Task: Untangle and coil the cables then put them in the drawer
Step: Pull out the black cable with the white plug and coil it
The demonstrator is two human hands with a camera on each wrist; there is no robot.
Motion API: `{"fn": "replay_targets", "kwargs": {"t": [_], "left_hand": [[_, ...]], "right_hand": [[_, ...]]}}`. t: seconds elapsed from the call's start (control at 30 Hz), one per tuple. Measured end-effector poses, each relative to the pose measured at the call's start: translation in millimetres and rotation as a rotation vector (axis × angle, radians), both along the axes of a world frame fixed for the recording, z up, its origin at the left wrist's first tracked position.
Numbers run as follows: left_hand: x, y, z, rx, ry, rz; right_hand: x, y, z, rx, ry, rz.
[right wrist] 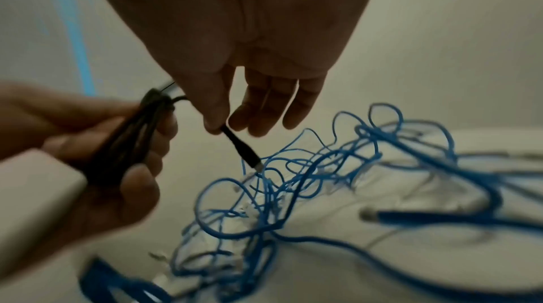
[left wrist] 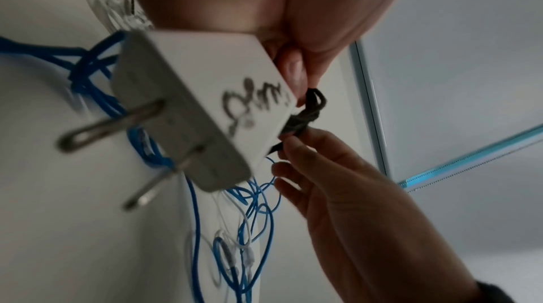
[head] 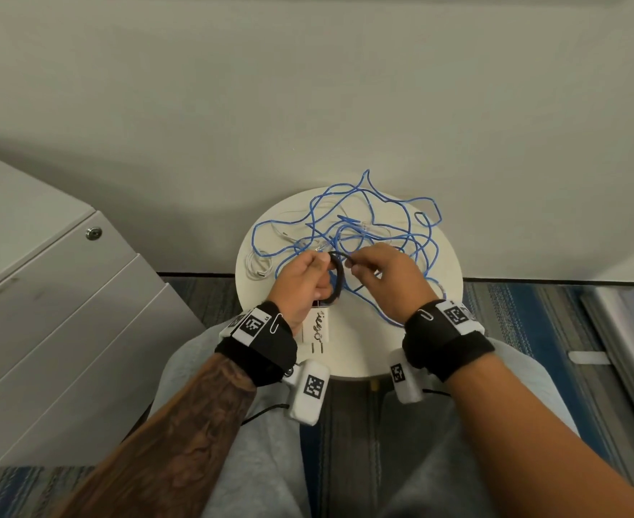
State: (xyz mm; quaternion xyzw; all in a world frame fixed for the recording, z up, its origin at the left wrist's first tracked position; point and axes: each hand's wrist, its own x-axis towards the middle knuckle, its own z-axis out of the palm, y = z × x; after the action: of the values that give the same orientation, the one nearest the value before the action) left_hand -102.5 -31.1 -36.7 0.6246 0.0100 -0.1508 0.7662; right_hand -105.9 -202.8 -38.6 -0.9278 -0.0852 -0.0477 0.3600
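Observation:
My left hand grips a coiled black cable above the round white table. A white plug adapter with handwriting on it hangs below that hand, its two metal prongs showing in the left wrist view. My right hand pinches the black cable's free end, a slim black connector, between thumb and forefinger. A tangle of blue cable sprawls over the table behind both hands. Thin white cables lie at the table's left side.
A grey drawer cabinet with a lock stands to the left, its drawers closed. A pale wall rises behind the table. Striped blue carpet covers the floor, and my grey-trousered legs are under the table's near edge.

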Motion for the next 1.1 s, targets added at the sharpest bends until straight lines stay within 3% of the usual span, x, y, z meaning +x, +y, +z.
{"fn": "replay_targets", "kwargs": {"t": [0.1,0.23,0.57,0.77,0.9,1.1], "left_hand": [[-0.7,1.8,0.1,-0.025,0.027,-0.035],[-2.6,3.2,4.4,-0.053,0.067,-0.121],[1.4,5.1,3.0,-0.245,0.195,-0.252],[-3.3,-3.7,-2.2,-0.241,0.22,-0.202],[-4.3,-4.6,-1.0,-0.263,0.221,-0.142],[-4.9,-4.9,-3.3,-0.231,0.207,-0.123]], "right_hand": [[-0.8,-3.0,9.6,0.454,0.171,-0.101],[-1.4,-4.0,16.1,0.695,0.327,-0.114],[-2.3,1.4,18.4,0.822,0.437,-0.168],[-3.4,4.4,12.7,0.78,0.373,-0.254],[-5.2,5.8,13.9,0.901,0.476,-0.221],[-8.8,11.2,11.9,0.911,0.524,-0.182]]}}
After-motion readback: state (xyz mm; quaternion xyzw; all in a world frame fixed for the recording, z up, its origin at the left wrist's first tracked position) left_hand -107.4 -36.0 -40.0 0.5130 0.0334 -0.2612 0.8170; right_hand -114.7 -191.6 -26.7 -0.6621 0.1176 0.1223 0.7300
